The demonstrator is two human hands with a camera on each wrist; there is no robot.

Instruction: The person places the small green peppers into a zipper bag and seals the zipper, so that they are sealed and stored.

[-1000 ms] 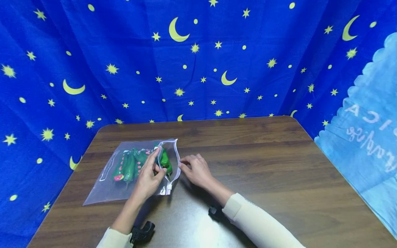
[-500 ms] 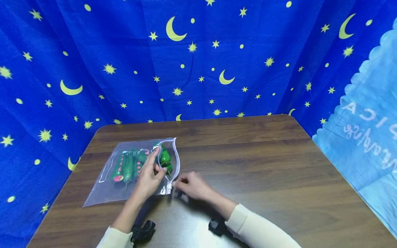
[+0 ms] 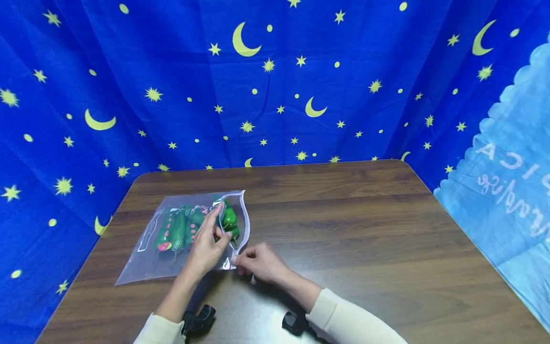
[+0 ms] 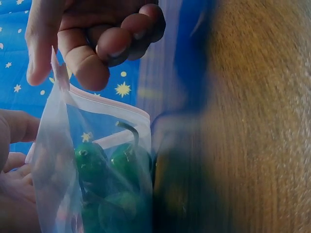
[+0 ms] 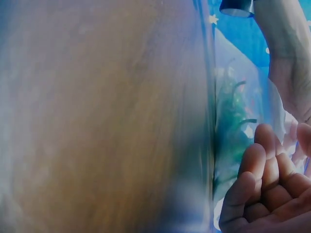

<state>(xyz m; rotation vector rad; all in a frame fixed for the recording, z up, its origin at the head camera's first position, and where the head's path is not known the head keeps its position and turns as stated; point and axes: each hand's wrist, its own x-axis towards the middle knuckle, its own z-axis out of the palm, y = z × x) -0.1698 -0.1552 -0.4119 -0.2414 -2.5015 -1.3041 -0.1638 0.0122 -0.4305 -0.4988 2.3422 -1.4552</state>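
A clear zip bag [image 3: 142,270] lies on the table at the left, its white-edged mouth gaping toward the right. Green peppers [image 3: 230,219] with curved stems show in the mouth and through the plastic in the left wrist view. Longer green shapes [image 3: 177,233] lie deeper inside, partly behind pink and white print. My left hand [image 3: 205,246] rests on the bag's upper side, index finger and thumb along the edge of the mouth. At the near corner my right hand [image 3: 263,263] pinches the zip slider [image 4: 61,77] between thumb and index finger; its other fingers are curled.
The brown wooden table [image 3: 343,229] stretches to the right of the bag. Behind it hangs a blue curtain [image 3: 283,86] with yellow moons and stars. A light-blue cloth [image 3: 507,191] hangs at the right. Black wrist devices [image 3: 199,320] are below both forearms.
My right hand has come down from the side of the bag's mouth to its near corner and has taken hold of the zip slider. My left hand and the bag have stayed put.
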